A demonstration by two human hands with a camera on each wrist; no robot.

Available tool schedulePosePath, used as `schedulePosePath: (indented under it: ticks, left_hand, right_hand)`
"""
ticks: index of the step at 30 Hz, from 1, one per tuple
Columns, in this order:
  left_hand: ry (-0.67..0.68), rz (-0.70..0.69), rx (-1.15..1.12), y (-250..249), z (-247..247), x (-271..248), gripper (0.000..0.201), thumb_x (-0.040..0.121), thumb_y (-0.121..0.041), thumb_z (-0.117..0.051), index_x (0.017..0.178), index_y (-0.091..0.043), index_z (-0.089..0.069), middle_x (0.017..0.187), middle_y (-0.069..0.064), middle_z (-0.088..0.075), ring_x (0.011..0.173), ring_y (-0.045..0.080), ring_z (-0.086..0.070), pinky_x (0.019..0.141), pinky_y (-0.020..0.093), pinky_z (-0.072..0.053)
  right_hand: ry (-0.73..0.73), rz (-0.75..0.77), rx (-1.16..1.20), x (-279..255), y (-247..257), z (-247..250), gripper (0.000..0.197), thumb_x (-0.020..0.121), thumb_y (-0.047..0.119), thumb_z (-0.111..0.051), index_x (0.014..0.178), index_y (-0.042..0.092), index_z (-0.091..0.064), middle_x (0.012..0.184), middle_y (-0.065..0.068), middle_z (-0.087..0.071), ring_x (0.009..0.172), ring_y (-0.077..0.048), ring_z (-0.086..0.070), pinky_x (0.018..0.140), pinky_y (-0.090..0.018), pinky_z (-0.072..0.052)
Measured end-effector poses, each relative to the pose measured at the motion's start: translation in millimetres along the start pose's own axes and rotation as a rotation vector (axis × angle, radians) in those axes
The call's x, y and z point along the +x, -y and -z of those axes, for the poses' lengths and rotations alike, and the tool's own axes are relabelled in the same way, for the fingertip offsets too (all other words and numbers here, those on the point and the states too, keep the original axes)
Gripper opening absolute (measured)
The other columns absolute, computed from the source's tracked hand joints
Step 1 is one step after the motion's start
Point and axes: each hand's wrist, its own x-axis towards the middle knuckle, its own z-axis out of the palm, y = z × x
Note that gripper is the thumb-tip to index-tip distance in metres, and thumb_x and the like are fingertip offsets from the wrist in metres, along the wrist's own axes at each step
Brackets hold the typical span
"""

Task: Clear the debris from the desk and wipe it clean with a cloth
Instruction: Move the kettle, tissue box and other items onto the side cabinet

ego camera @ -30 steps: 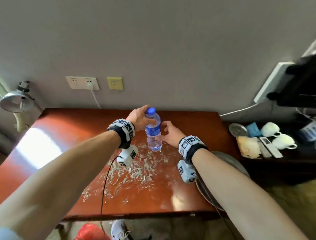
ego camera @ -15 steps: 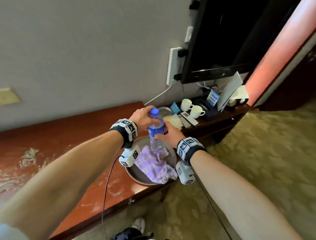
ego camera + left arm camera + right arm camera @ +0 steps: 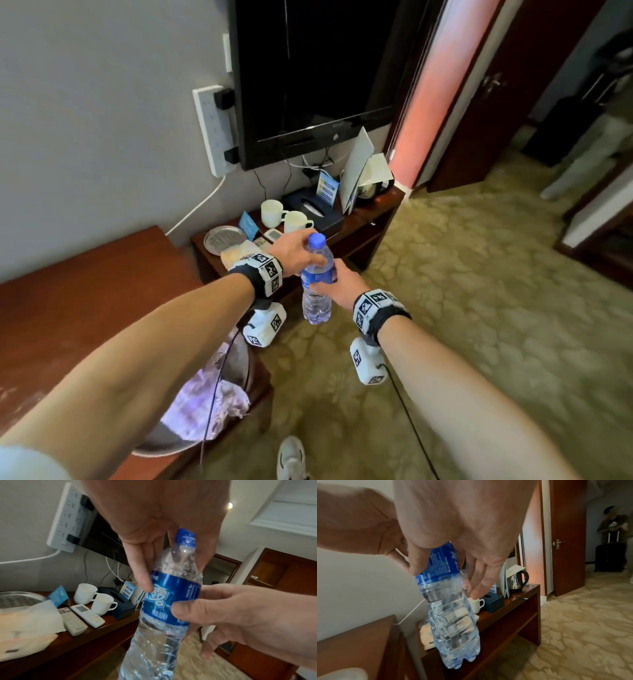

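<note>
A clear water bottle with a blue cap and blue label hangs upright over the carpet, right of the red-brown desk. My left hand grips its shoulder just below the cap. My right hand holds it at the label. In the left wrist view the bottle has my left fingers down its neck and my right thumb across the label. In the right wrist view the bottle slants down below my right hand. A purple cloth lies in a metal basin at the desk's right end.
A low side table beyond the desk carries two white mugs, remotes, a tissue box, a round metal tray and a kettle. A TV and power strip hang above. Patterned carpet stretches right. A person stands in the far doorway.
The bottle has left the debris-strewn desk and travelled right, past the basin, to hang over the carpet. My right hand has taken hold of its label. My head has turned right.
</note>
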Motion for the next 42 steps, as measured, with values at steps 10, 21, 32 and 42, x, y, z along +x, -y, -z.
schedulePosePath:
  ticks: [10,21,32,42]
  left_hand:
    - [0.046,-0.007,0.066,-52,-48,125,0.038,0.066,-0.039,-0.072,0.100,-0.031,-0.055,0.093,0.004,-0.066,0.087,0.027,-0.064,0.079,0.048,-0.056]
    - [0.022,0.095,-0.066,-100,-101,234,0.030,0.072,-0.027,-0.078,0.092,-0.033,-0.057,0.097,0.006,-0.067,0.090,0.025,-0.067,0.067,0.047,-0.061]
    - [-0.087,0.288,-0.090,-138,-131,347,0.053,0.079,-0.065,-0.063,0.119,-0.032,-0.052,0.119,-0.002,-0.064,0.104,0.017,-0.060,0.087,0.033,-0.049]
    - [-0.154,0.402,0.023,-116,-133,457,0.065,0.085,-0.065,-0.056,0.135,-0.025,-0.047,0.138,0.005,-0.051,0.118,0.022,-0.051,0.091,0.031,-0.039]
  right_hand:
    - [0.015,0.001,0.090,90,-73,89,0.062,0.074,0.055,-0.075,0.120,0.025,-0.048,0.107,0.003,-0.062,0.100,-0.023,-0.062,0.087,-0.042,-0.052]
    - [0.100,0.135,0.123,180,-149,182,0.074,0.067,0.061,-0.074,0.131,0.035,-0.046,0.116,0.008,-0.066,0.105,-0.015,-0.063,0.095,-0.042,-0.051]
    - [0.145,0.240,0.014,285,-193,284,0.063,0.079,0.047,-0.074,0.133,0.026,-0.048,0.123,0.002,-0.064,0.110,-0.021,-0.060,0.096,-0.039,-0.049]
    - [0.151,0.159,-0.036,393,-223,317,0.067,0.078,0.048,-0.074,0.135,0.027,-0.046,0.128,0.002,-0.062,0.117,-0.024,-0.058,0.100,-0.041,-0.047]
